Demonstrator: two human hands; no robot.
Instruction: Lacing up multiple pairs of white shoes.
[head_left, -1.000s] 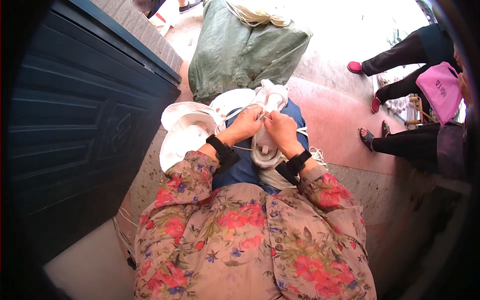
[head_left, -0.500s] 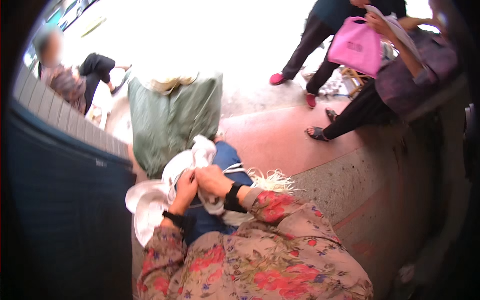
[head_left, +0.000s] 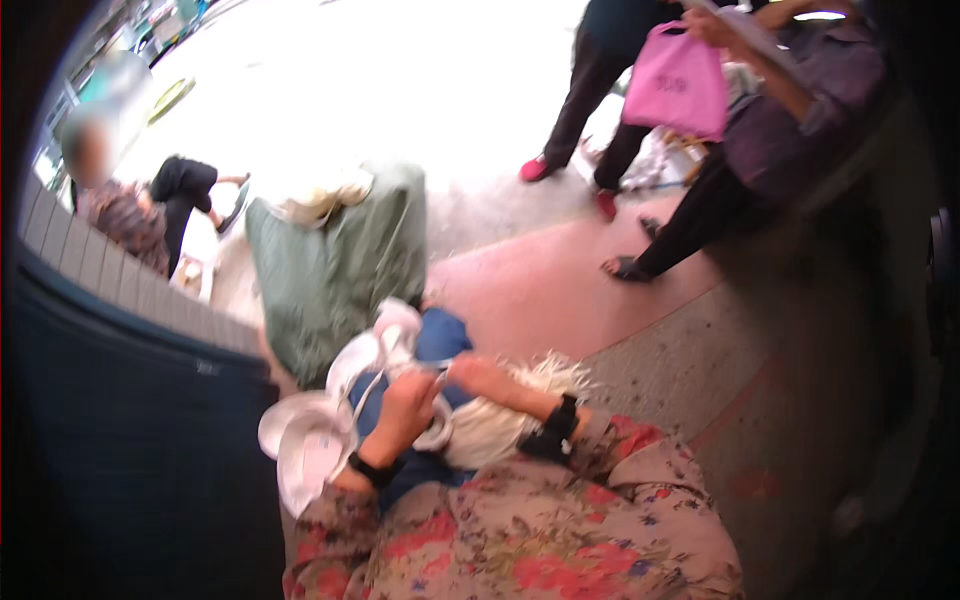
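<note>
Over my lap, my left hand (head_left: 408,402) and my right hand (head_left: 482,378) are closed, each gripping part of a thin white cord (head_left: 438,368). The cord passes round a gathered bundle of white curved fabric pieces (head_left: 397,335), which lies on my blue-covered knees (head_left: 440,338). Left of my left wrist are more white curved fabric pieces (head_left: 300,440), nested together. A bunch of loose off-white cords (head_left: 555,378) lies beside my right forearm. Fine detail between the fingers is blurred.
A large green sack (head_left: 345,270) with pale stuff on top stands before my knees. At the left runs a dark blue panel (head_left: 140,440) below a grey wall edge (head_left: 130,275). One person sits far left; two stand at right, near a pink bag (head_left: 680,85).
My hands, close together before, have drawn apart, the right one moving rightward with the cord stretched between them. The view has shifted slightly.
</note>
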